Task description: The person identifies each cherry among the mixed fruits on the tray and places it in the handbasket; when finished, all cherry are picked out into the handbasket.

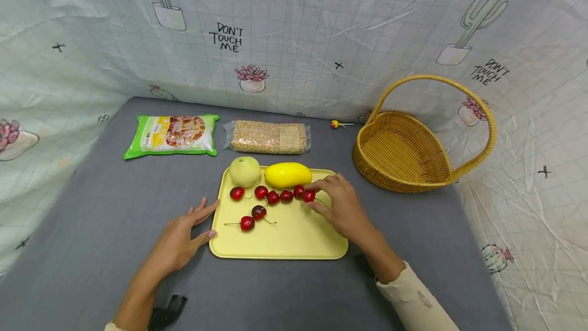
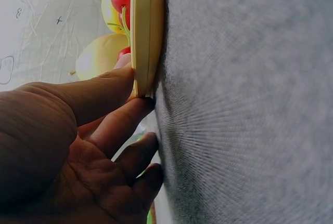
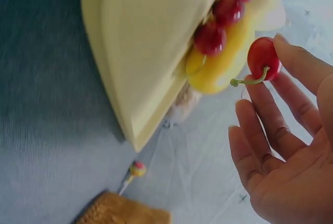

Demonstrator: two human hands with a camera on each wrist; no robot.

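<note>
My right hand (image 1: 340, 206) pinches a red cherry (image 3: 263, 58) between thumb and fingers, its green stem hanging free. The cherry is over the right part of a yellow tray (image 1: 294, 241). My left hand (image 1: 179, 241) rests at the tray's left edge, thumb and forefinger against the rim and the other fingers spread beside it. On the tray, a row of cherries (image 1: 286, 196) runs in front of a yellow oval fruit (image 1: 288, 175). A pale green round fruit (image 1: 245, 171) sits at the back left corner. Two more cherries with stems, one a dark cherry (image 1: 259, 212), lie nearer me.
Behind the tray lie a green and white packet (image 1: 172, 136) and a clear bag of grains (image 1: 270, 137). A small lollipop (image 1: 335, 124) is farther right, beside a wicker basket (image 1: 399, 152) with a tall handle. A printed cloth hangs behind the grey table.
</note>
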